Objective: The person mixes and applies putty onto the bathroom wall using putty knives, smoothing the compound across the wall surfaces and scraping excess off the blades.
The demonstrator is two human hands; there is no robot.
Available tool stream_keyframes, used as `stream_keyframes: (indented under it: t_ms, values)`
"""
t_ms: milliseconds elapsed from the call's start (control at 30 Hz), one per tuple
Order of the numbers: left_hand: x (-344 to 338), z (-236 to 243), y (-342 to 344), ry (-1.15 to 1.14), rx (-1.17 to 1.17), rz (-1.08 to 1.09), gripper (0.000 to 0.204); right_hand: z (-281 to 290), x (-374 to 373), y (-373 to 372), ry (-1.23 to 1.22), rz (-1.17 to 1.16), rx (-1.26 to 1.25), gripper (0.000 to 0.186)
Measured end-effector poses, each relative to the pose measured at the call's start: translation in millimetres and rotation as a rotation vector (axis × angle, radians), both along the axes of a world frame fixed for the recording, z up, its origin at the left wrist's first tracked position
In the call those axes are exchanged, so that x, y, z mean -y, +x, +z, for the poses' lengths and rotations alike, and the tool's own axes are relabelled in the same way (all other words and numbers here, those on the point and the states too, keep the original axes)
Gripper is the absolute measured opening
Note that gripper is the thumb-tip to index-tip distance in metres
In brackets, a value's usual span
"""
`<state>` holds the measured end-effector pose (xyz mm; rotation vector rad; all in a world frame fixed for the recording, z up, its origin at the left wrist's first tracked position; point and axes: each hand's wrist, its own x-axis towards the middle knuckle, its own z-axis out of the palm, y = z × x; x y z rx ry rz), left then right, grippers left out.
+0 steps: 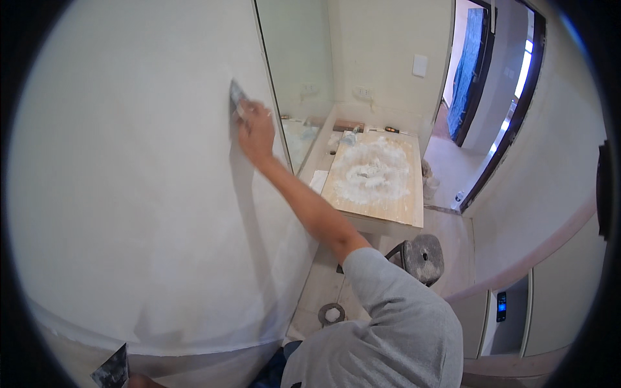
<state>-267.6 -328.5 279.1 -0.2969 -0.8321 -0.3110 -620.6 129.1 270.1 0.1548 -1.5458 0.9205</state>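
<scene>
My right hand (257,132) is raised to the white wall (129,194), its fingers closed round a putty knife (237,94). The knife's blade lies at the wall surface, near the edge of the mirror (301,71). Low at the left, part of my left hand (141,381) shows at the picture's lower edge. A wide dark scraper blade (111,368) sticks up beside it, smeared with pale filler. Most of the left hand and the scraper's grip are cut off.
A wooden board (411,210) bears a spread mound of white powder or filler (372,173). A screwdriver (392,130) lies behind it. A stained stool (424,257) and a dark ring-shaped thing (331,315) are on the floor. The doorway (479,129) opens at the right; a phone (501,307) sits in a niche.
</scene>
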Motion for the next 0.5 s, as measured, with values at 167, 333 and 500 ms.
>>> stream_keyframes:
  t_ms: [167, 333, 500]
  values:
    - [24, -10, 6, -0.030, -0.095, -0.029, 0.040, -26, -14, 57, 0.213, 0.231, 0.069, 0.034]
    - [20, -12, -6, -0.039, -0.097, -0.021, 0.039, -18, -79, -4, -0.322, -0.002, 0.464, 0.037]
    - [35, -22, 5, 0.058, -0.064, 0.096, 0.038, 60, -24, -3, -0.374, 0.032, 0.450, 0.039]
